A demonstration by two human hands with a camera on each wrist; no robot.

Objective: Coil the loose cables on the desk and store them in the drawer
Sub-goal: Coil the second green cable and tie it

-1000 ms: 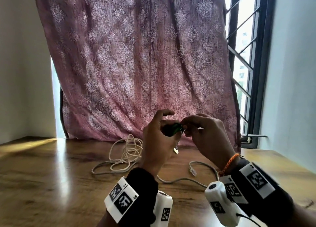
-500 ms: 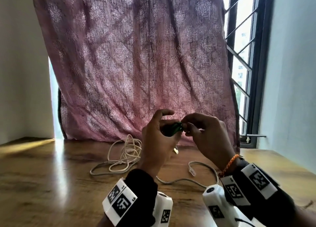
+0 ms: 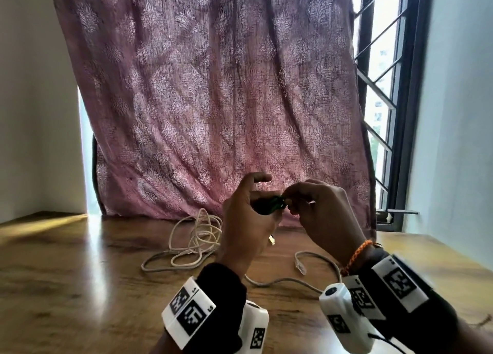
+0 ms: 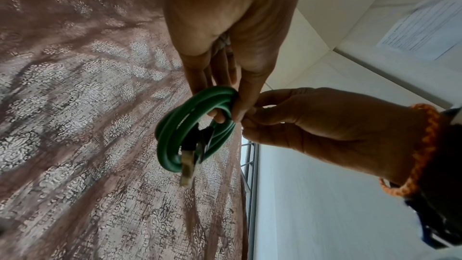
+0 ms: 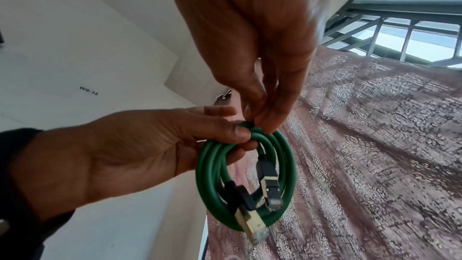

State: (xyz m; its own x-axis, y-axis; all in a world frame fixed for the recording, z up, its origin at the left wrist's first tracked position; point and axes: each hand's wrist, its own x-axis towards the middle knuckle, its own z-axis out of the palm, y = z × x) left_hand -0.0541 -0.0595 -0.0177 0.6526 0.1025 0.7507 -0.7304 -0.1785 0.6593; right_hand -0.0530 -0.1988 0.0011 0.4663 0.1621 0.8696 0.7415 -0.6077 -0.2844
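— Two hands up off the desk point(image 3: 80, 287)?
— Both, raised before the curtain point(image 3: 213, 100). The left hand point(image 3: 248, 225) has thumb and fingers curled round the top of the green cable point(image 5: 240, 181), a small coil; the right hand point(image 3: 320, 215) pinches the same spot with its fingertips point(image 5: 265, 124).
— How does the coil lie?
— It hangs below the fingers, with its long axis roughly up and down. Both plugs point(image 5: 252, 222) dangle inside the loop, tips downward.
— Other cables?
— A cream cable point(image 3: 197, 236) lies tangled far left on the desk; a grey cable point(image 3: 314, 260) lies loose nearer, under the wrists.
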